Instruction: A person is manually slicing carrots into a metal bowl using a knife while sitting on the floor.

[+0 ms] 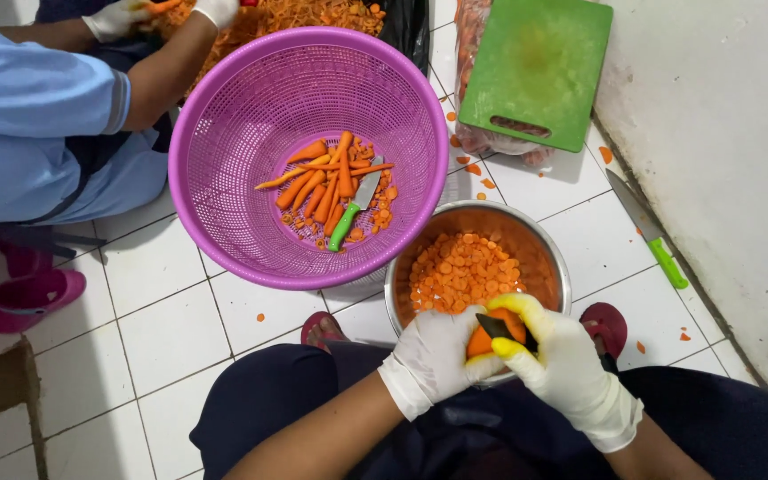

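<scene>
— Two gloved hands, doing what?
— Left hand [433,356] grips a carrot piece [491,336]; right hand [562,356] clasps a dark knife [500,327] against it, above the steel bowl [544,240] of slices.
— Around them?
— Purple basket [224,133] with carrots [322,182] just beside; green cutting board [535,67] and another knife [646,227] on the tiled floor [171,329]. A co-worker's sleeve [28,89] at left.

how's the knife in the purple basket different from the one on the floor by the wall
The basket knife lies among whole carrots in the purple basket; the floor knife lies alone on white tiles. The floor knife looks longer, its blade darker. Both have green handles.
</scene>
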